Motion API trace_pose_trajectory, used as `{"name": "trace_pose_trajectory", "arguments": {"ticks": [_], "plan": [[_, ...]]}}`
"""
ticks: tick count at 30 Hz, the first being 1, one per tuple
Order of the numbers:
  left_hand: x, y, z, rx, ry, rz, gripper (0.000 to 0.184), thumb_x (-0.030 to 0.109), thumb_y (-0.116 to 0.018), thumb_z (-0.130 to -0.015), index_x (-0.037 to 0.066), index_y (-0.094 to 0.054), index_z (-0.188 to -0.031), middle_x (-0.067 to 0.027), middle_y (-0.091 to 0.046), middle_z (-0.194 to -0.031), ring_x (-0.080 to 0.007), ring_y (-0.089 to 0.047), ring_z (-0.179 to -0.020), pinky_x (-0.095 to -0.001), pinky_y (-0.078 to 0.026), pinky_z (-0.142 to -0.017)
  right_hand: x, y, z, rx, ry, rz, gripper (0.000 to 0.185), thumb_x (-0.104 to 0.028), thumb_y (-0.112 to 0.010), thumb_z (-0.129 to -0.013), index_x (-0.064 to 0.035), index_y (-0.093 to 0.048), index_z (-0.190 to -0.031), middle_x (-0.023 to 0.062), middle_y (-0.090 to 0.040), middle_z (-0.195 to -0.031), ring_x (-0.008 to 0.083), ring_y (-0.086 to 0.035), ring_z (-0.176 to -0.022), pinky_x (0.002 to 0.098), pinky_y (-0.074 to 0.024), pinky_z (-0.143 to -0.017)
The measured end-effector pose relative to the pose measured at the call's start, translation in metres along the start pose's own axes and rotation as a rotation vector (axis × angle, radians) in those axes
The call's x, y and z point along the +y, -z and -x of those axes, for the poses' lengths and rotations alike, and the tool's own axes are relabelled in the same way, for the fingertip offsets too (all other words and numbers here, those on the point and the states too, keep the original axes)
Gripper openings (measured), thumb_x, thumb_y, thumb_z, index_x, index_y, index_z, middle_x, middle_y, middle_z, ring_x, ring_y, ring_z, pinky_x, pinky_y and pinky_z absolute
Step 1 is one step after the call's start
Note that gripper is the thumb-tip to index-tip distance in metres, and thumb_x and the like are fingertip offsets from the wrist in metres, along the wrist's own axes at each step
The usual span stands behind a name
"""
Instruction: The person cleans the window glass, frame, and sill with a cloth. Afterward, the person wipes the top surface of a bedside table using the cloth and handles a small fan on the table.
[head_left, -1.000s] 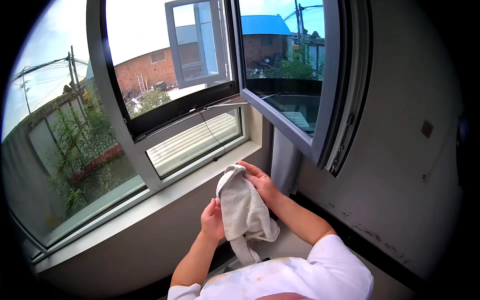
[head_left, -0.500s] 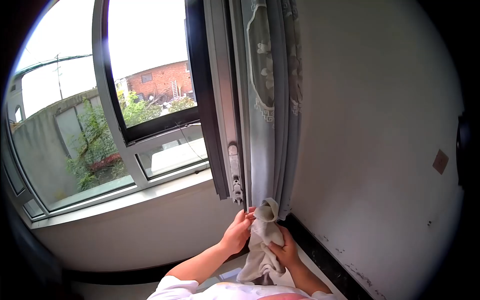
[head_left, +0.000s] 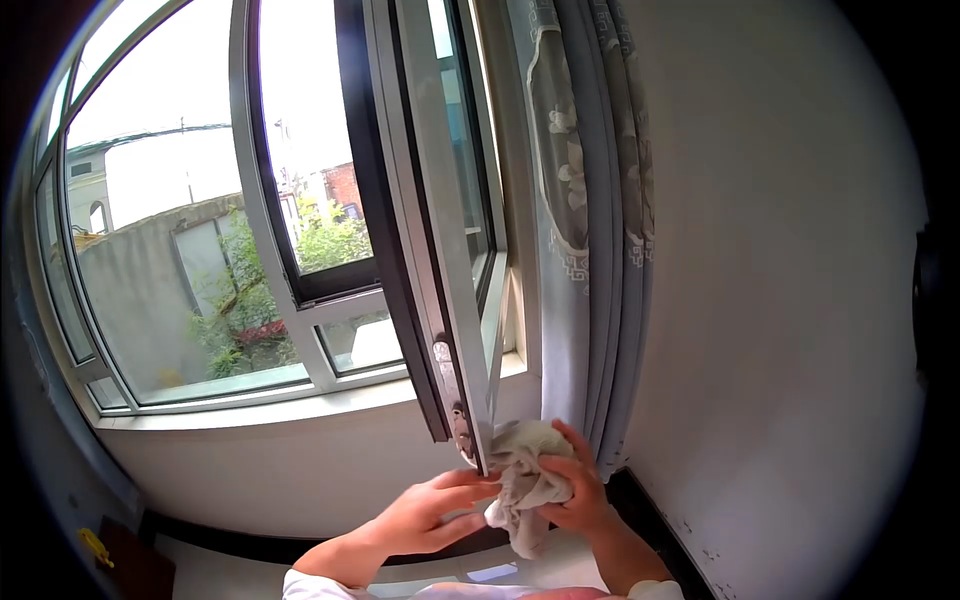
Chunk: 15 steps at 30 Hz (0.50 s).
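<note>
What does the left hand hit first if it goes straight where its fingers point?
Likely the cloth, bunched in the right hand, just past the left hand's fingertips. The sash's bottom corner is right there too; depth is unclear, so it could catch that first.

The cloth [head_left: 530,478] is off-white and bunched into loose, rumpled folds, one end hanging down; it is gripped in the right hand [head_left: 582,490], up against the lower corner of the window sash [head_left: 457,270]. The sash stands swung open — seen nearly edge-on, grey-framed and glazed — with silver hardware [head_left: 446,365] low on its edge.
</note>
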<state>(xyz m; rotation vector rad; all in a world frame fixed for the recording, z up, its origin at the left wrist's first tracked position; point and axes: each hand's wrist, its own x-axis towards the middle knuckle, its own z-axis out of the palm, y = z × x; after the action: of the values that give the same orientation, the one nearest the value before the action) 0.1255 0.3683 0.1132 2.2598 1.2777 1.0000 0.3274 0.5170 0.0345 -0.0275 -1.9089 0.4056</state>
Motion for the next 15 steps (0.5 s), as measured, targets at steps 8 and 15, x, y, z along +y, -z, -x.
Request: {"name": "trace_pose_trajectory", "arguments": {"ticks": [8,15], "plan": [[0.039,0.06,-0.089,0.791,-0.267,-0.675,0.09,0.03,-0.063,-0.082,-0.002,-0.009,-0.146,-0.0274,-0.011,-0.147,-0.0396,-0.015,-0.137,-0.0497,-0.027,-0.104,0.068,0.034,-0.237,0.259,0.466,-0.237,0.092,0.007,-0.072,-0.061,-0.0098,-0.031,-0.141,0.0193,-0.022,-0.151,0.0354,-0.026,-0.138,0.0439,-0.0315,-0.109],[0.045,0.055,-0.097,1.024,-0.145,-0.45,0.087,0.018,-0.061,-0.073,-0.004,-0.016,-0.144,-0.0211,-0.024,-0.143,-0.0311,-0.028,-0.131,-0.0417,-0.032,-0.102,0.058,-0.019,-0.329,0.154,0.723,-0.276,0.094,-0.008,-0.071,-0.063,-0.0103,-0.024,-0.144,0.0178,-0.021,-0.151,0.0425,-0.026,-0.135,0.0511,-0.0186,-0.11]]}}
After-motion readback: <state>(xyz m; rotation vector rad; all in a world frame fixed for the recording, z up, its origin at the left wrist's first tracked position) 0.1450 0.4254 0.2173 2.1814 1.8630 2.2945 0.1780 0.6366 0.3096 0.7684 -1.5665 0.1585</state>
